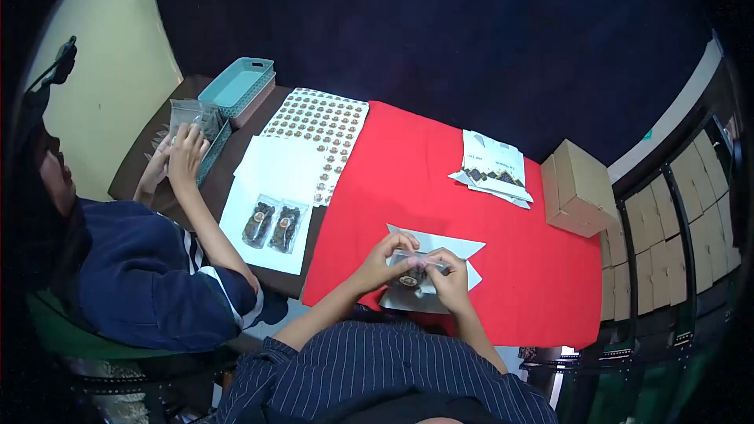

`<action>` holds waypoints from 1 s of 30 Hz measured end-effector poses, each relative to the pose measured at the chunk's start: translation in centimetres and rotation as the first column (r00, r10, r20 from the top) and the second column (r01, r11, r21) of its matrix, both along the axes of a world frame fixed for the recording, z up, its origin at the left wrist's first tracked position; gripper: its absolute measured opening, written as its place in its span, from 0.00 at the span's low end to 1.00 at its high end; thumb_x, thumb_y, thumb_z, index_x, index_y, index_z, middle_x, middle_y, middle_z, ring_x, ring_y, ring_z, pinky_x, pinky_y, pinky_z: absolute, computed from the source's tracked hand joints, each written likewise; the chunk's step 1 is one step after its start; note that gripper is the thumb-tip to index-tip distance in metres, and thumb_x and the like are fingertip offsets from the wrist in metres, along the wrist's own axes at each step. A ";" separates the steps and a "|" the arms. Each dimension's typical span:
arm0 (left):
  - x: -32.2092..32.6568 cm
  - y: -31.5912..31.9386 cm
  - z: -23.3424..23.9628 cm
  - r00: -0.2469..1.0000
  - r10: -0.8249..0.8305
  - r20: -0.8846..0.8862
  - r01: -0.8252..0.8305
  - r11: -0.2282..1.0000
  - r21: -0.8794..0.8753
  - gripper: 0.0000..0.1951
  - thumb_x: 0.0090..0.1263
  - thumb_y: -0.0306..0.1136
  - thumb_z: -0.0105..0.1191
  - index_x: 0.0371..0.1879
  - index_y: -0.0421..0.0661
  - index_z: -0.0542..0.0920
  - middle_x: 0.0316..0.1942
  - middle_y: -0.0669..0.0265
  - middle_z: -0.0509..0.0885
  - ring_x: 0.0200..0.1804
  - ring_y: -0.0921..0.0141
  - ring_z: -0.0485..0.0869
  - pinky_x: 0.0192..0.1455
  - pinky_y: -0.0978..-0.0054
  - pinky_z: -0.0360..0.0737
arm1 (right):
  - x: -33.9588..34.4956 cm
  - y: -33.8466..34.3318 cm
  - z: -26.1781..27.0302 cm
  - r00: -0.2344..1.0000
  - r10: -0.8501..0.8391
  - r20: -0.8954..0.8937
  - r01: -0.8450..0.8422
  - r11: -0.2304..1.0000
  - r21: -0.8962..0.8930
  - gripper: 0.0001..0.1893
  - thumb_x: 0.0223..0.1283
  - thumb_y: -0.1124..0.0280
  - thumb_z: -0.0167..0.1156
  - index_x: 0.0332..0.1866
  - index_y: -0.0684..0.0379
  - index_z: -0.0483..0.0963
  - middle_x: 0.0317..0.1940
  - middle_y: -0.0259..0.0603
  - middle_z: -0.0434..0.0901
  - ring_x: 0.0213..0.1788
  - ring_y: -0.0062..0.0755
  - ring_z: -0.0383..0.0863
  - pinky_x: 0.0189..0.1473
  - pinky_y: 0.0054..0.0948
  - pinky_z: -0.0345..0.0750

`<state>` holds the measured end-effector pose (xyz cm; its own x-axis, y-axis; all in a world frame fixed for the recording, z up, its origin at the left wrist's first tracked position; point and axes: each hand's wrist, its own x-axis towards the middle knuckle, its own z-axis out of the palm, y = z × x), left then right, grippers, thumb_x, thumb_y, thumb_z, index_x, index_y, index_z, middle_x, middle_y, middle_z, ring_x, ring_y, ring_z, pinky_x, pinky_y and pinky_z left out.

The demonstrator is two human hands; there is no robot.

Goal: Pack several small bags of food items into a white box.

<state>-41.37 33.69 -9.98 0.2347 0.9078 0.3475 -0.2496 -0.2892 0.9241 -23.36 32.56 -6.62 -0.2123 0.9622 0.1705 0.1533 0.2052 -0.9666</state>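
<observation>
Both my hands hold a small clear plastic pouch [408,280] with dark contents and a round sticker, near the front edge of the red cloth [377,188]. My left hand [386,262] pinches the pouch's upper left edge. On the upper right edge are the fingers of my right hand [450,280]. Under the pouch lie pieces of white and silvery sheet [465,246] with pointed corners. Two similar filled pouches, a left one [259,224] and a right one [287,227], lie side by side on white paper [271,162] to my left.
At left a co-worker's hands [187,147] handle a clear bag beside a teal basket [215,153]. Stacked baskets [238,85] stand behind. Sticker sheets [330,118] lie mid-table. Printed papers [495,165] and a cardboard box [580,188] are at right; more boxes [660,265] fill a rack.
</observation>
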 end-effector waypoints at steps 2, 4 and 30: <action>-0.7 0.5 0.7 0.996 -0.006 -0.084 0.002 0.999 -0.041 0.10 0.64 0.34 0.59 0.36 0.41 0.78 0.40 0.64 0.80 0.45 0.75 0.77 0.51 0.75 0.72 | -0.2 -0.3 -0.1 1.000 0.030 0.005 -0.030 0.999 0.040 0.03 0.57 0.78 0.59 0.33 0.67 0.77 0.33 0.43 0.81 0.39 0.29 0.80 0.45 0.27 0.74; -0.7 0.6 2.3 0.989 0.062 -0.133 -0.070 0.996 -0.055 0.08 0.62 0.33 0.60 0.28 0.40 0.81 0.28 0.68 0.82 0.37 0.76 0.79 0.47 0.75 0.72 | -0.2 -0.2 0.1 1.000 0.031 0.005 -0.031 0.998 0.049 0.04 0.57 0.78 0.58 0.34 0.67 0.78 0.34 0.43 0.82 0.40 0.30 0.80 0.46 0.28 0.74; -1.4 1.5 6.4 0.928 0.203 -0.314 -0.212 0.977 0.003 0.21 0.70 0.32 0.51 0.61 0.44 0.69 0.56 0.55 0.76 0.61 0.67 0.74 0.64 0.67 0.69 | 1.7 0.8 0.9 0.882 -0.428 -0.197 0.441 0.897 0.027 0.13 0.68 0.71 0.52 0.44 0.70 0.78 0.40 0.41 0.82 0.41 0.23 0.77 0.44 0.23 0.73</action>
